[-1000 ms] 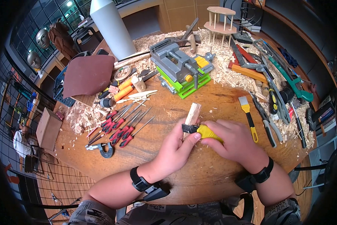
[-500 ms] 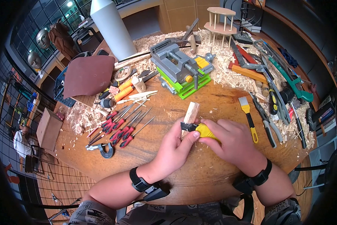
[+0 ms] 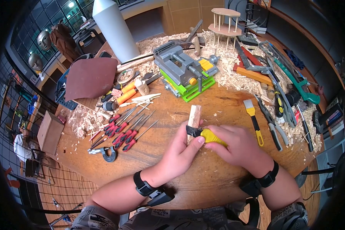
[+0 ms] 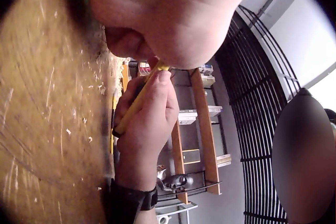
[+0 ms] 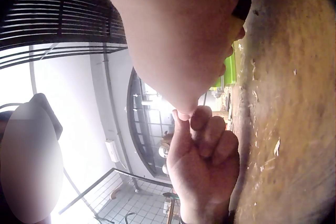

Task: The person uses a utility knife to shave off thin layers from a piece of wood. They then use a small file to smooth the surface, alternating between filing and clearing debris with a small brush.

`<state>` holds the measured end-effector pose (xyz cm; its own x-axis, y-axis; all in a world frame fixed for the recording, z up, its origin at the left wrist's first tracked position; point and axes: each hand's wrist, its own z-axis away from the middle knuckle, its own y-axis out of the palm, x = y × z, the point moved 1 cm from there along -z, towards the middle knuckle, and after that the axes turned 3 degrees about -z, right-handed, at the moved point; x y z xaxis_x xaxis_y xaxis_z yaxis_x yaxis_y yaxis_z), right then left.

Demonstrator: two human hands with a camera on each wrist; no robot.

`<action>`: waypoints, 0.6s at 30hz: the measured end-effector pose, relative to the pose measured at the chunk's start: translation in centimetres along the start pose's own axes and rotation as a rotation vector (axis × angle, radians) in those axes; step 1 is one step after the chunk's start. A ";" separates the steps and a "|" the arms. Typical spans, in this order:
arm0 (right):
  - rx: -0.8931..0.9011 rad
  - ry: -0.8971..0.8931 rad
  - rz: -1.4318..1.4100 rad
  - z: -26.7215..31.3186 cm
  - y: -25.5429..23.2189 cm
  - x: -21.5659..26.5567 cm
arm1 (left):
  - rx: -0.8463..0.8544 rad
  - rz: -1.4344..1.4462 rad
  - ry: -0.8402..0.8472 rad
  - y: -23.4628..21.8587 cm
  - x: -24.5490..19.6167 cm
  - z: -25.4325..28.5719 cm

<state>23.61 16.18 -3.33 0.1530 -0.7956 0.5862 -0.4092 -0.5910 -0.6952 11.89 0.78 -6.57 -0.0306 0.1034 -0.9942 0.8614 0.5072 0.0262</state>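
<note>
My right hand (image 3: pixel 237 143) grasps the yellow handle (image 3: pixel 209 135) of a tool, fingers curled round it, I judge for firm control. Its black end (image 3: pixel 193 131) lies across the wooden piece (image 3: pixel 194 115), which my left hand (image 3: pixel 178 153) grips low down, fingers wrapped round it. That leaves the upper end poking free, pointing away from me. My left thumb meets the tool near the yellow handle's front, likely to steady or guide it. So the wooden piece is between my 2 hands, above the table (image 3: pixel 203 188); whether its hidden lower end touches anything, I can't tell.

Beyond my left hand, red-handled tools (image 3: pixel 120 128) lie bunched with their shafts slanting away, handles towards me, which probably makes them easy to pick up. The micrometer (image 3: pixel 110 154) is just beside them. On my right, the brush (image 3: pixel 251 110) and pliers (image 3: pixel 274 130) lie within reach. The vise (image 3: pixel 180 63) sits farther out on its green base (image 3: pixel 197 89), with shavings (image 3: pixel 226 76) around it.
</note>
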 end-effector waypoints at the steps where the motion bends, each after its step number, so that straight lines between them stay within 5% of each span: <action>1: 0.000 0.001 0.000 0.1 0.0 -0.2 | 0.001 0.001 -0.001 0.0 -0.1 0.0; 10: 0.065 0.030 -0.142 0.1 0.0 -0.3 | 0.017 0.102 -0.019 0.0 -0.2 0.2; 18: 0.004 -0.021 0.101 0.0 -0.2 -0.1 | -0.014 0.071 0.030 0.2 -0.3 0.0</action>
<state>23.62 16.37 -3.26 0.1295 -0.8539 0.5041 -0.4196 -0.5078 -0.7523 12.06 0.86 -6.26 0.0145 0.1653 -0.9861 0.8546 0.5100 0.0981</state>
